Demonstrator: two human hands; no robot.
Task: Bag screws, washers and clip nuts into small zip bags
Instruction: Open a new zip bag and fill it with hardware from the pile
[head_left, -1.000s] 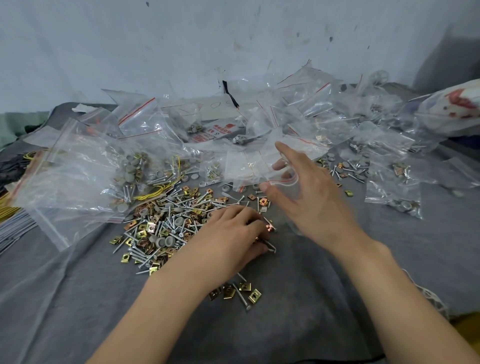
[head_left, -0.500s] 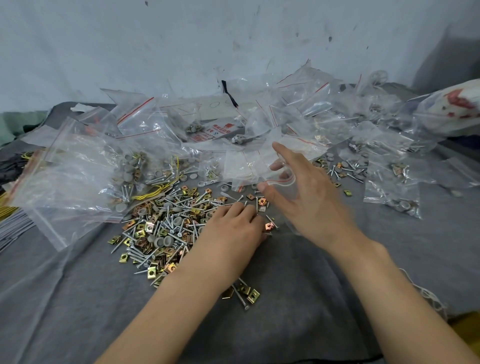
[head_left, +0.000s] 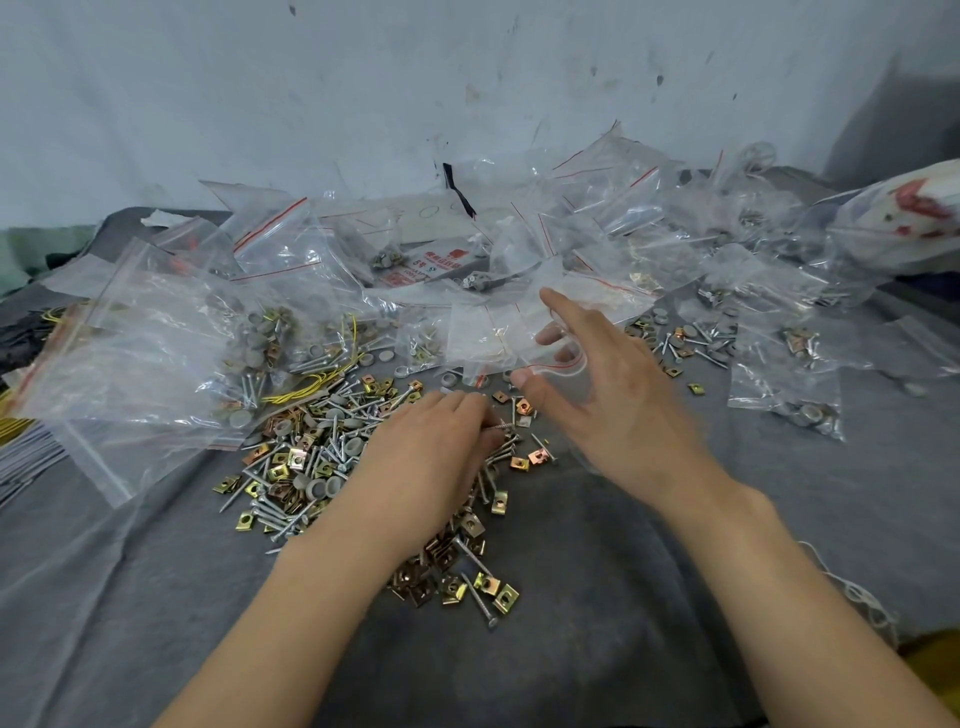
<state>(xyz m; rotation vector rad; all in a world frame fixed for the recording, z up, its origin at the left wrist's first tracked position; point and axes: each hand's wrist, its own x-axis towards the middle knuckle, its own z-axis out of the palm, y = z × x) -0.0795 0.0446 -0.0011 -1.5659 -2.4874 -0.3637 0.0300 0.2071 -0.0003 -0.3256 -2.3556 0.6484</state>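
A heap of loose screws, grey washers and gold clip nuts (head_left: 311, 441) lies on the grey cloth (head_left: 597, 597) at centre left. My left hand (head_left: 436, 457) rests palm down on the heap's right edge, its fingers curled over a few screws (head_left: 501, 426). My right hand (head_left: 608, 400) hovers just right of it and pinches a small clear zip bag (head_left: 558, 371) with a red seal line, mouth held open between thumb and fingers. A small cluster of clip nuts (head_left: 452, 577) lies near my left forearm.
Large clear bags (head_left: 156, 338) partly filled with parts lie at the left. Many small filled zip bags (head_left: 779, 332) are strewn across the back and right. A white wall stands behind. A white and red bundle (head_left: 914, 223) sits far right.
My left hand has slid up and right over the heap's edge and closed on screws. My right hand has stayed nearly in place with the open bag.
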